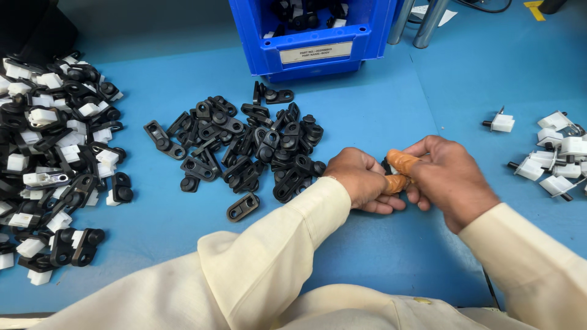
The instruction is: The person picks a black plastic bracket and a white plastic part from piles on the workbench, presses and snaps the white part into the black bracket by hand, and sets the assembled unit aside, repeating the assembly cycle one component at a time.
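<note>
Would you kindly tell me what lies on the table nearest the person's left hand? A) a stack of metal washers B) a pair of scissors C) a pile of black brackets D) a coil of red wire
C: the pile of black brackets spreads across the blue table right up to the left hand, while the white parts lie past the right hand.

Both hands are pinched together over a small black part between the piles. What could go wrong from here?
1. The part is almost hidden between the left hand and right hand; it might slip and be lost in the loose black pieces beside them.
2. The left sleeve lies close to that pile and could sweep pieces away.
3. The white pieces near the right edge could get knocked.
</note>
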